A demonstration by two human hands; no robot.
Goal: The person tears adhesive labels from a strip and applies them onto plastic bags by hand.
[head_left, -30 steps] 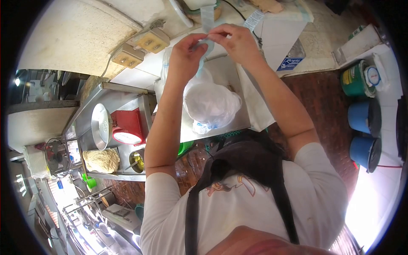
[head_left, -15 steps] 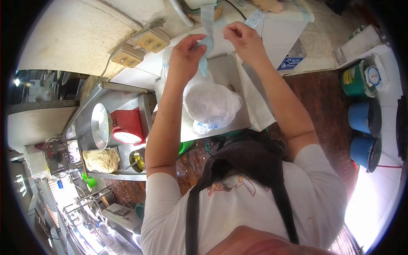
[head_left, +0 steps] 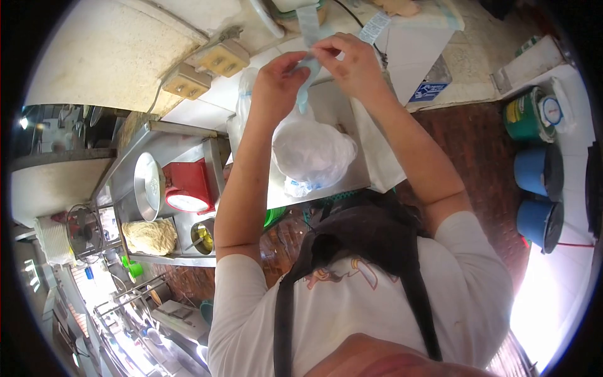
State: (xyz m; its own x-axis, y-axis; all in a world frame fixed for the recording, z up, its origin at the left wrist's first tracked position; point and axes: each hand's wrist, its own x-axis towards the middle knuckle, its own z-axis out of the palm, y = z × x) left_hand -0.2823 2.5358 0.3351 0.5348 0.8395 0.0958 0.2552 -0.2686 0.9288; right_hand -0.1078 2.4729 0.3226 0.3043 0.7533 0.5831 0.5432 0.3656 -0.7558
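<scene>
My left hand [head_left: 281,80] is closed, with a limp piece of light-blue plastic [head_left: 303,97] pinched between thumb and fingers. Thumb and fingertips of my right hand [head_left: 352,63] pinch at the top of that same plastic, touching my left fingertips. Just above both hands, a translucent strip [head_left: 308,24] hangs down; whether it joins the blue plastic is hidden. Below the hands, a bulging white plastic bag [head_left: 314,151] sits on the metal counter [head_left: 361,169]. Its contents cannot be made out.
To the left stand a red scale [head_left: 187,182], a metal pan [head_left: 149,186], a heap of noodle-like strands [head_left: 151,237] and a pot [head_left: 202,237]. Wall outlets [head_left: 224,58] are above. Blue buckets [head_left: 534,169] and a green bucket [head_left: 524,116] line the right side.
My right hand has moved left and slightly up, from apart to meeting my left fingers at the light-blue plastic. My left hand has stayed nearly still.
</scene>
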